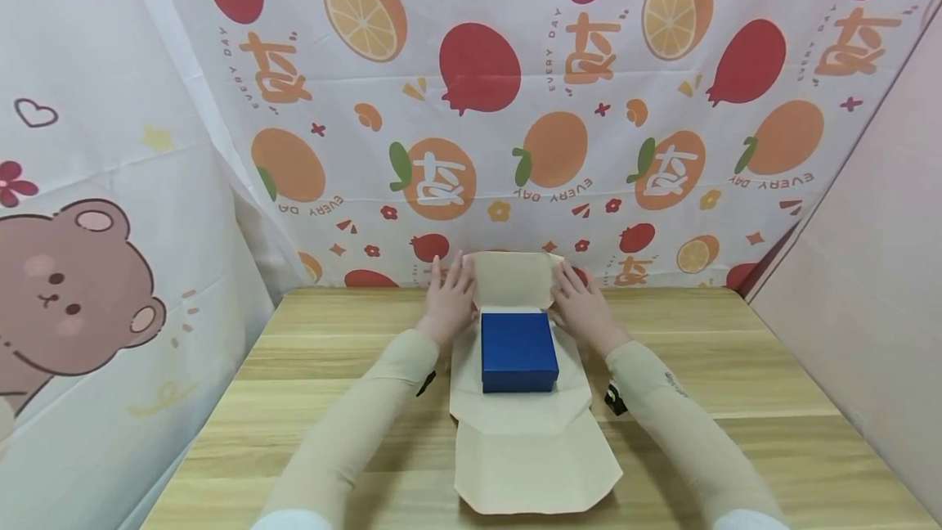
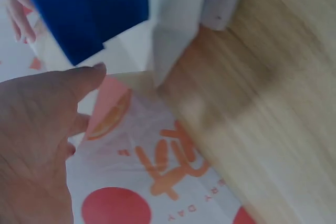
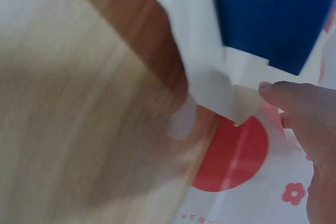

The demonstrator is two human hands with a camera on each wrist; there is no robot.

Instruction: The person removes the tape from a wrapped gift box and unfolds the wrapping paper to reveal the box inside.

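Note:
A blue box [image 1: 518, 352] sits on an unfolded cream paper sheet [image 1: 530, 464] with angled, creased edges. Behind the box, the sheet's far flap [image 1: 513, 278] stands raised. At the flap's left side is my left hand [image 1: 447, 301], fingers stretched upward along the edge. My right hand [image 1: 585, 305] mirrors it on the right side, its straight fingers touching the flap. In the left wrist view, the left thumb [image 2: 86, 80] points at the lower corner of the blue box [image 2: 94, 14]. The right thumb [image 3: 278, 93] reaches near the box's corner in the right wrist view.
The wooden table [image 1: 324, 366] extends to both sides of the sheet. A fruit-print curtain [image 1: 478, 145] hangs right behind the far edge. A bear-print curtain [image 1: 74, 293] is on the left, and a plain pale one [image 1: 868, 268] on the right.

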